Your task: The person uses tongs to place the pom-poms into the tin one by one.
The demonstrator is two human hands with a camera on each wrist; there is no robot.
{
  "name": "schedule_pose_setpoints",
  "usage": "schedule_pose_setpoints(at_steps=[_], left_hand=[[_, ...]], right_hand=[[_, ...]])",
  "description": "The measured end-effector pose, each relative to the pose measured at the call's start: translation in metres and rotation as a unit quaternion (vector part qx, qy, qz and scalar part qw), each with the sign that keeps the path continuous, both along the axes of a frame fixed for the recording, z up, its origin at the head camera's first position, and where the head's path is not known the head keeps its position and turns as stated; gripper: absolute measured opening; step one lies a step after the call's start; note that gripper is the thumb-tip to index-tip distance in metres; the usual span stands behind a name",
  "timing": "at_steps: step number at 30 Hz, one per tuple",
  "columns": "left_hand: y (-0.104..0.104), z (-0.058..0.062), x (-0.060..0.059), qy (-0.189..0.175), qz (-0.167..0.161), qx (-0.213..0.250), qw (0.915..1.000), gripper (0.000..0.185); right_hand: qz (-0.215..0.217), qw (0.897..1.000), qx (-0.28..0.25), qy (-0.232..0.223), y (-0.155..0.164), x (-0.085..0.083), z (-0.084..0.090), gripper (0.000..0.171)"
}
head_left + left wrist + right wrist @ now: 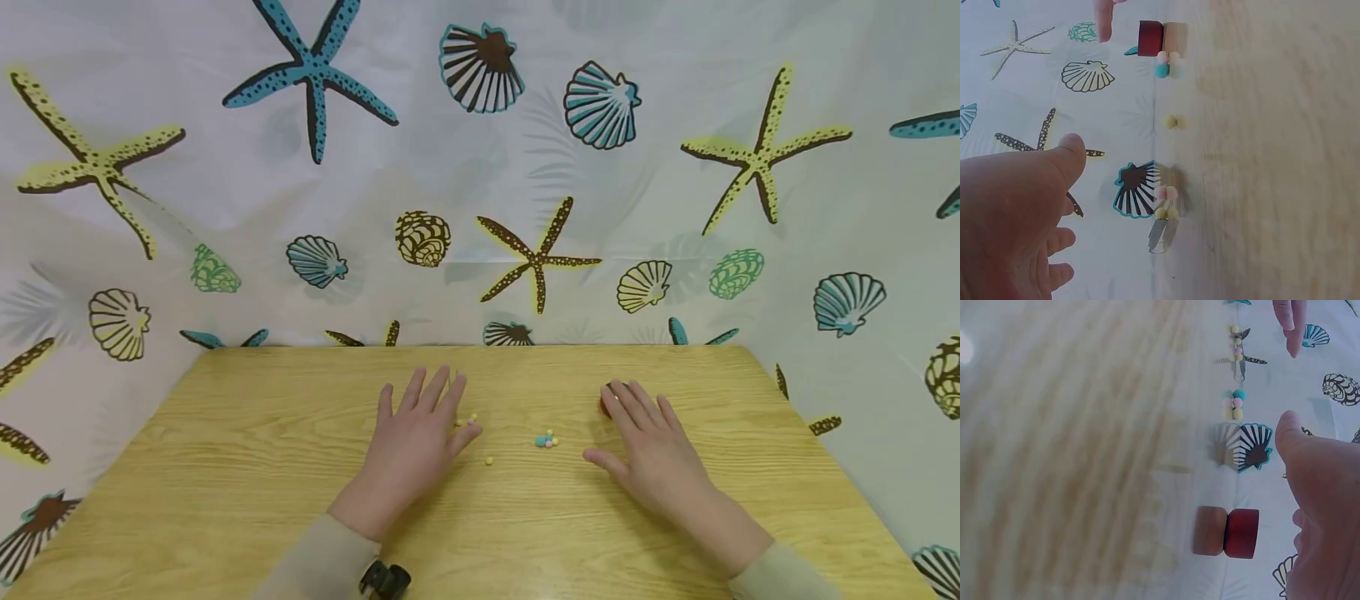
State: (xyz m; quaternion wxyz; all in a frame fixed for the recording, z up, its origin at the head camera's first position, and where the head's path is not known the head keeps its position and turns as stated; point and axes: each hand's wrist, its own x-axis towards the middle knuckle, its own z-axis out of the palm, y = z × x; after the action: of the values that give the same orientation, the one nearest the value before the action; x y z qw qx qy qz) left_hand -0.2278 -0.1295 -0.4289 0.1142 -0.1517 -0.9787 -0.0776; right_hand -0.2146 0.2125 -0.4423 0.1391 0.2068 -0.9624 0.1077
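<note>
My left hand [420,442] hovers over the wooden table with fingers spread, holding nothing. Under its thumb side are small pink and yellow round beads [472,419]; a lone yellow bead [489,461] lies nearer me. Beside those beads stands a thin greyish strip [1157,232], mostly behind my left fingers in the head view. Between the hands sits a small cluster of blue, pink and yellow beads [546,440]. My right hand [656,454] is held palm down, fingers extended and holding nothing. Its fingertips overlap a short dark red cylinder [1242,534], largely covered in the head view.
The light wooden table [247,450] ends at a white cloth [360,183] printed with starfish and shells, which hangs behind it and along both sides. A black device [384,578] is strapped at my left wrist.
</note>
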Motion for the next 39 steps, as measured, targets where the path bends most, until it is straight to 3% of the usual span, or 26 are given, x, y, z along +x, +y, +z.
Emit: schedule_pose_setpoints(at_steps=[11,25,39], left_hand=[[0.001,-0.004,-0.017,0.010,0.017,0.009,0.9998,0.072],[-0.004,-0.007,-0.029,0.022,0.022,0.031,0.9990,0.066],[-0.006,-0.014,-0.047,0.000,0.054,0.052,0.9972,0.065]], right_hand=[[-0.022,1.000,0.000,-0.016,0.007,-0.016,-0.006,0.087],[-0.034,0.999,-0.018,-0.036,0.013,-0.034,-0.008,0.091],[-0.034,0.996,-0.059,-0.056,0.019,-0.046,-0.011,0.090]])
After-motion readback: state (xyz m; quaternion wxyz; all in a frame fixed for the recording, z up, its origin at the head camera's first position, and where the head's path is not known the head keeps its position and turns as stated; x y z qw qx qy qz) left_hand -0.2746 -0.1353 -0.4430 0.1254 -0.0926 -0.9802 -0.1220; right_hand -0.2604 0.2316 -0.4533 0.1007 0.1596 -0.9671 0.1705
